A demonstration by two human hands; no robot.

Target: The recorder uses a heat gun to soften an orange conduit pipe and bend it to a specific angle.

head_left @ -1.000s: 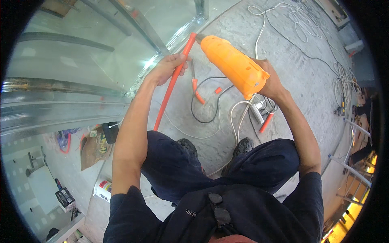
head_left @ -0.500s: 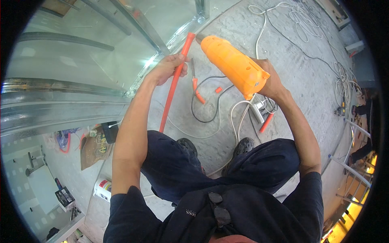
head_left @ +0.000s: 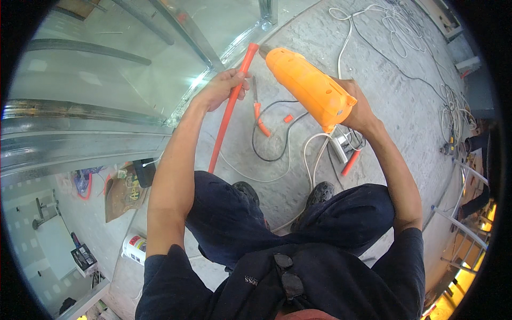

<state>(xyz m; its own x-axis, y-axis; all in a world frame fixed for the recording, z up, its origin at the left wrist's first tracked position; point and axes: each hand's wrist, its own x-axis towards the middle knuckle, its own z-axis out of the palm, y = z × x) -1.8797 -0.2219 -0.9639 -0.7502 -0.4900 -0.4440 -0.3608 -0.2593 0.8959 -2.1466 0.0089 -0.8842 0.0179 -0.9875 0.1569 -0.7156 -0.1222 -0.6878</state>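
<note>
My left hand (head_left: 220, 89) is closed around a long, thin orange plastic pipe (head_left: 226, 121), a little below its flared upper end. The pipe slants down toward my left knee. In my right hand (head_left: 358, 109) is an orange heat gun (head_left: 309, 88), its body hiding most of my fingers. The gun's dark nozzle points up and left, right beside the flared pipe end; whether they touch I cannot tell. On the floor between my hands lies a bent orange pipe piece (head_left: 261, 124) with a grey rod-like part at its upper end. A short orange offcut (head_left: 288, 118) rests nearby.
Below the heat gun are a grey-white power strip (head_left: 341, 148) and another orange pipe piece (head_left: 350, 163). Cables (head_left: 397, 32) coil across the concrete floor. Metal framing (head_left: 85, 138) stands left, near a white bucket (head_left: 135, 249). At right are a ladder (head_left: 461, 226) and another person's dark-clothed legs (head_left: 476, 200).
Almost nothing differs. The pipe and heat gun have shifted very slightly to the right, both still held in the same way.
</note>
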